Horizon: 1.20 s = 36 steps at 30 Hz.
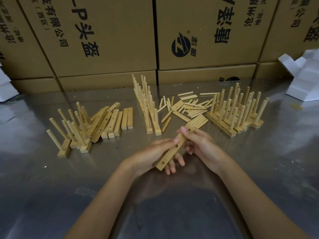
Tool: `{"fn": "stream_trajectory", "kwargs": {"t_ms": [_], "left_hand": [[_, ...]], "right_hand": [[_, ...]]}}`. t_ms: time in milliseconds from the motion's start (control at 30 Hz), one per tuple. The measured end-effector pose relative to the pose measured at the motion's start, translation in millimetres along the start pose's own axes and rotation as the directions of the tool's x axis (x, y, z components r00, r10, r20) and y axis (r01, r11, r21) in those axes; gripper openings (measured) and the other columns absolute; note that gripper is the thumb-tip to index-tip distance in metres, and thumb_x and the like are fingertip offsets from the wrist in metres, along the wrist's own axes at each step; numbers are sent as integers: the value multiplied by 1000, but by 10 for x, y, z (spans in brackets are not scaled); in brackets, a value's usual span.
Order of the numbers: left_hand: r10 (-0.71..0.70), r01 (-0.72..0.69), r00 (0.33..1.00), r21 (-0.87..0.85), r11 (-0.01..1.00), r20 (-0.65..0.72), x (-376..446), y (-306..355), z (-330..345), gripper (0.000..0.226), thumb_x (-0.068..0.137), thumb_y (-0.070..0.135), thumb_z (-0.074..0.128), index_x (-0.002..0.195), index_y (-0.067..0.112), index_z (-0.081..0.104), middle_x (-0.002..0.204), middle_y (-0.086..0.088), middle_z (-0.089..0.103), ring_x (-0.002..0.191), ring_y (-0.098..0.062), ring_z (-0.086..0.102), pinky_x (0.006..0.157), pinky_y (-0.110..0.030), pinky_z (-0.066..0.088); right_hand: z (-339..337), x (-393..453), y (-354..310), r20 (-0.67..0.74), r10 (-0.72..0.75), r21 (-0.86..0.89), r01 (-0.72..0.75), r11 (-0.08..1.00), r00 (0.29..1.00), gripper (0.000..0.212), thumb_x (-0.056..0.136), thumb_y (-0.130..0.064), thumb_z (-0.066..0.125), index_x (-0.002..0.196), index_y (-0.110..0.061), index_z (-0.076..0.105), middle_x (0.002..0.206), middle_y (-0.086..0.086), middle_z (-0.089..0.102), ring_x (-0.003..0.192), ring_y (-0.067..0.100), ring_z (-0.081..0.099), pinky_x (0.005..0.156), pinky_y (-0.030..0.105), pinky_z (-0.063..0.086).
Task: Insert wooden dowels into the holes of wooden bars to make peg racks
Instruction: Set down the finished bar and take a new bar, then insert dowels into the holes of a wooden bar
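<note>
Head view: both hands hold one wooden bar (pixel 174 149) above the shiny metal surface (pixel 259 169), near the middle of the picture. The bar runs slantwise, its near end low and to the left, its far end up and to the right, with holes showing along its top face and no peg in them. The left hand (pixel 155 156) is wrapped round the near half, thumb on top and fingers curled beneath. The right hand (pixel 200 144) pinches the far end, thumb on the upper face, fingers under it.

Just beyond the hands lies a loose heap of dowels (pixel 188 107). To its left stands a tall finished rack (pixel 146 107), and to its right a cluster of finished racks (pixel 236 112) with pegs upright. Farther left lie bare bars (pixel 112 121), touching another group of pegged racks (pixel 72 130).

Cardboard boxes (pixel 107 40) wall off the far edge; white foam blocks (pixel 307 75) sit at the right. The near part of the surface, around the forearms, is open.
</note>
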<state>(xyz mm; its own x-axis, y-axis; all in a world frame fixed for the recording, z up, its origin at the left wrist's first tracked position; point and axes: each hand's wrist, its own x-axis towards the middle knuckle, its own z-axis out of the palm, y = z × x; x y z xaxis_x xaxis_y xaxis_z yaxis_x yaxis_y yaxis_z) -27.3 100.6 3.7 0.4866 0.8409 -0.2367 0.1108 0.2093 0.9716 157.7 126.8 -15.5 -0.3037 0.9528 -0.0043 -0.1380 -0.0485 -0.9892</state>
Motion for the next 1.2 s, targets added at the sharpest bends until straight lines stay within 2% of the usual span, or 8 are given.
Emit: {"fn": "stream_trajectory", "kwargs": {"t_ms": [133,267,367,467,600,767,933,1200], "left_hand": [[9,-32,988,-147,989,-154,27,-14,-112,28,98,20,59,120,1,59,81,-10,66,62,-21,62,56,-30,57],[-29,-34,984,-342,939,-177,-3,-38,-228,16,98,17,48,101,2,53,78,-12,56,66,-23,61,63,-37,60],[-28,-66,972,-386,920,-233,-10,-39,-288,31,100,28,38,94,2,54,71,-9,48,59,-22,59,57,-36,59],[-29,-87,955,-372,924,-295,1,-46,-344,45,104,40,32,90,4,55,65,-7,45,53,-20,56,49,-32,56],[-13,-119,950,-400,909,-311,-3,-42,-376,54,106,49,27,106,5,58,63,-6,43,52,-19,54,48,-30,54],[-3,-99,958,-338,936,-288,-23,-41,-380,44,107,42,34,129,14,60,61,-4,49,52,-17,55,47,-29,53],[-1,-91,955,-292,952,-298,-25,-44,-368,37,106,39,42,133,18,55,63,-3,53,54,-15,55,45,-24,44],[93,-166,962,-276,947,-258,-35,-9,-298,35,104,27,48,138,27,58,78,-3,59,57,-15,54,38,-22,40]], "right_hand": [[-5,163,63,-345,26,202,47,978,938,31,96,-34,62,107,-5,66,75,7,63,61,13,59,57,24,49],[115,508,125,-459,-89,-372,-101,923,884,14,97,-15,55,105,-15,67,88,6,66,64,16,63,51,24,52],[190,710,108,-244,-244,-852,-87,516,939,35,99,-31,48,132,-37,59,112,-1,66,102,21,64,83,31,51],[303,806,163,-61,-247,-989,-25,148,967,35,101,-43,37,130,-40,57,118,2,59,112,24,58,80,34,43],[326,801,197,-149,-318,-968,-73,239,936,24,95,-48,45,95,-25,54,102,-1,63,100,22,59,71,31,36],[261,623,187,-243,-289,-928,-136,346,926,10,95,-25,54,97,-23,44,78,-7,57,82,21,56,67,31,34],[147,282,121,-317,-265,-648,-4,761,911,26,98,-9,51,120,-20,61,86,-6,60,77,3,55,63,15,40],[396,-21,-22,-125,-536,-695,311,648,835,13,90,-16,63,94,-26,72,69,-19,58,63,3,54,58,18,39]]}}
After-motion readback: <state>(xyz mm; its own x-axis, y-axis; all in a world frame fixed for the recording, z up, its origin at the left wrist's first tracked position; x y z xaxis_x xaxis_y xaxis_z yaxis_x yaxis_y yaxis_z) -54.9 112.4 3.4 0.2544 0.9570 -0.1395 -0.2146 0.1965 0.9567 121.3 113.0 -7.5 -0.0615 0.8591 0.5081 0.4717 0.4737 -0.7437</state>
